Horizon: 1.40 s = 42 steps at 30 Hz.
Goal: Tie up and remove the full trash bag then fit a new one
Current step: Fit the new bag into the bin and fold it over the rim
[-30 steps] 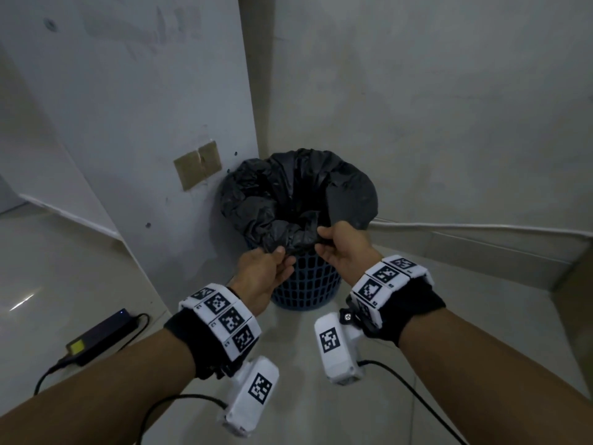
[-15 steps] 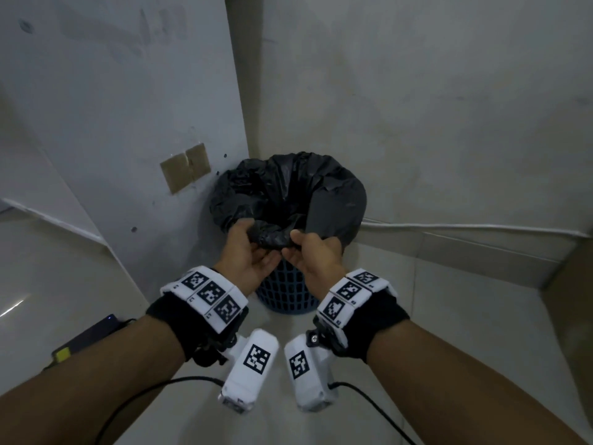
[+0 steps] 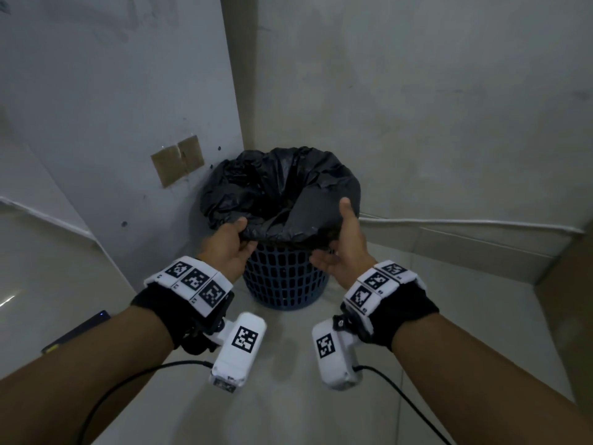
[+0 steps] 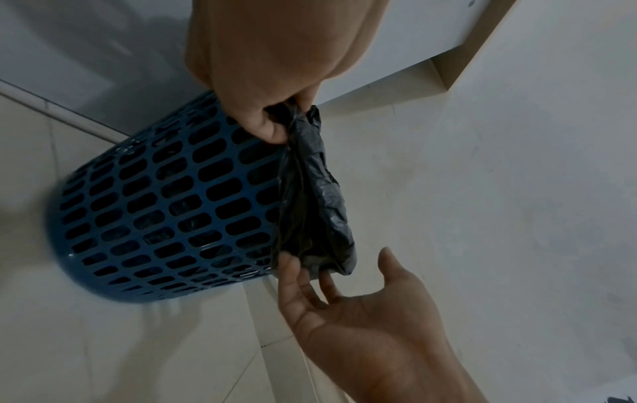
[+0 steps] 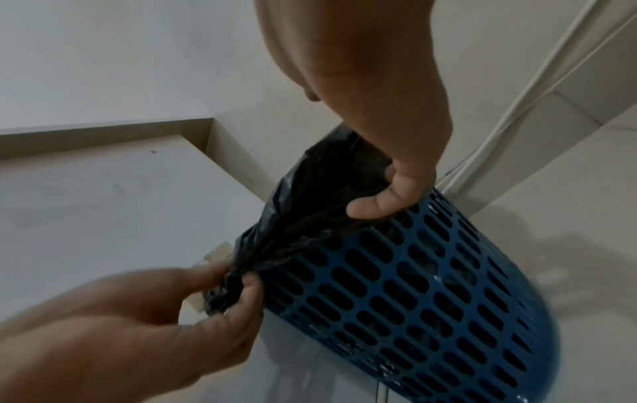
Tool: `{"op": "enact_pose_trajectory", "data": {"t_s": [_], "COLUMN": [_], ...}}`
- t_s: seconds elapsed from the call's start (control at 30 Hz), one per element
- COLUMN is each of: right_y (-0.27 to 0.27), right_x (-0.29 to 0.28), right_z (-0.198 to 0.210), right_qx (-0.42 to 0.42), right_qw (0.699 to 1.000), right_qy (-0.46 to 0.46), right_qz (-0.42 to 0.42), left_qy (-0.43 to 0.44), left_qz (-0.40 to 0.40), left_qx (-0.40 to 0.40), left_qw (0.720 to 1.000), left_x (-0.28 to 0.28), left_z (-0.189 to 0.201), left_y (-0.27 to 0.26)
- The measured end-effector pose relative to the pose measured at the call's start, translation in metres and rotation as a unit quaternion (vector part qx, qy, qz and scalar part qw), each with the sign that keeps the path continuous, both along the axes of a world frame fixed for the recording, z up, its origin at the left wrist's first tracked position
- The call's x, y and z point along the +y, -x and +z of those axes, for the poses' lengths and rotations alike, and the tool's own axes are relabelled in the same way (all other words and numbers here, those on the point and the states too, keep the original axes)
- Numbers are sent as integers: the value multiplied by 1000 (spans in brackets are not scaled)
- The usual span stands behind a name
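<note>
A blue perforated basket (image 3: 285, 277) (image 4: 155, 204) (image 5: 431, 286) stands on the floor in a wall corner. It is lined with a black trash bag (image 3: 282, 187) (image 4: 310, 191) (image 5: 310, 204) whose edge folds over the rim. My left hand (image 3: 245, 234) (image 4: 286, 120) (image 5: 237, 283) pinches a bunched piece of the bag at the near left of the rim. On the near right, my right hand (image 3: 335, 226) (image 4: 336, 261) (image 5: 379, 199) hooks its fingers under the bag's overhanging fold, thumb spread apart. The bag's contents are hidden in shadow.
Walls close in behind and left of the basket. A brown tape patch (image 3: 178, 160) sits on the left wall. A white cable (image 3: 465, 223) runs along the right skirting. A black power adapter (image 3: 77, 329) lies on the floor at left. Tiled floor lies in front.
Both hands pinched the bag close together at the near middle of the rim. They have spread apart: the left slid left, the right slid right and loosened to a hooked hold.
</note>
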State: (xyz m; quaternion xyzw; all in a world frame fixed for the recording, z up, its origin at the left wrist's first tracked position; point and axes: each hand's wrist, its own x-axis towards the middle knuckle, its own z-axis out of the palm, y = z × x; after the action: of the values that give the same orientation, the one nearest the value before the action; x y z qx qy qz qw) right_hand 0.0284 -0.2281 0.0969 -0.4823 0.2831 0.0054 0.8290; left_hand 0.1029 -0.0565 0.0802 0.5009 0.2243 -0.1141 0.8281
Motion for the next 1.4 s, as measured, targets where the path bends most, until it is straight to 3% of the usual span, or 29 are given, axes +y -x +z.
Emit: {"op": "enact_pose_trajectory", "data": {"t_s": [0.27, 0.47, 1.2, 1.4], "right_y": [-16, -17, -21, -16], "right_x": [1, -3, -24, -27], "right_z": [-4, -12, -14, -13], "right_qx": [-9, -27, 65, 24], "right_qw": [994, 992, 991, 997], "right_qy": [1, -24, 36, 12], "right_qz": [-109, -119, -112, -72], "left_qy": [66, 48, -3, -6], "left_qz": [-59, -65, -88, -84], "left_qx": [-9, -21, -49, -49], "left_qw": [996, 997, 995, 995], "left_x": [0, -1, 7, 7], "left_z": [6, 9, 13, 18], "left_y": [10, 12, 21, 25]}}
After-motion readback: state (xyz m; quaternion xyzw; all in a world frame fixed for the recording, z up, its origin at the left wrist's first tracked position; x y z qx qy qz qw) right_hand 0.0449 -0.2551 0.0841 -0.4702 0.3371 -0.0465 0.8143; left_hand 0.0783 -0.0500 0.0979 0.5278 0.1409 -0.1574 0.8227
